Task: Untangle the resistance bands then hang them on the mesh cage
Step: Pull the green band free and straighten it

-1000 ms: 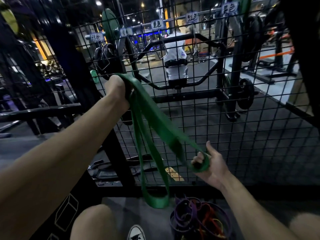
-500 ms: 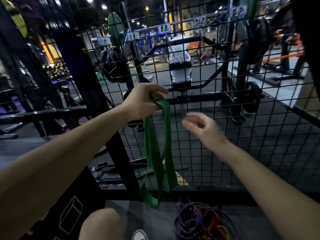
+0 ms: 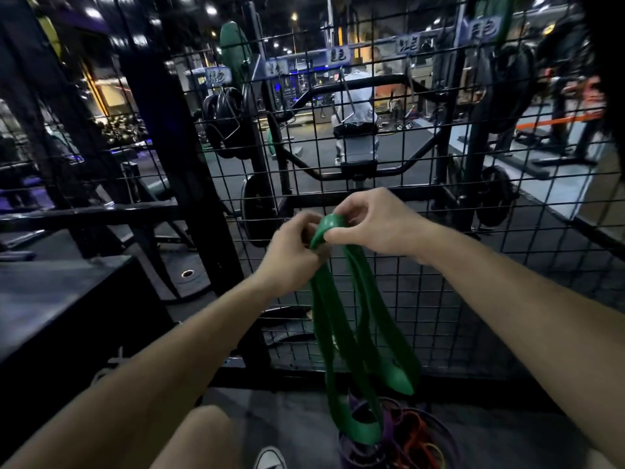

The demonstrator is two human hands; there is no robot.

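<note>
Pinching the flat green rubber band (image 3: pixel 341 333) — both hands, left (image 3: pixel 291 252), right (image 3: pixel 375 222) — loops dangling.

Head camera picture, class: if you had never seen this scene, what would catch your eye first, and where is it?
The bright green resistance band stands out at centre, its top pinched between the left hand and right hand, its loops hanging down. Right behind it runs the black mesh cage, with gym machines beyond. At the bottom, a tangle of purple, red and yellow bands lies in a heap.
</note>
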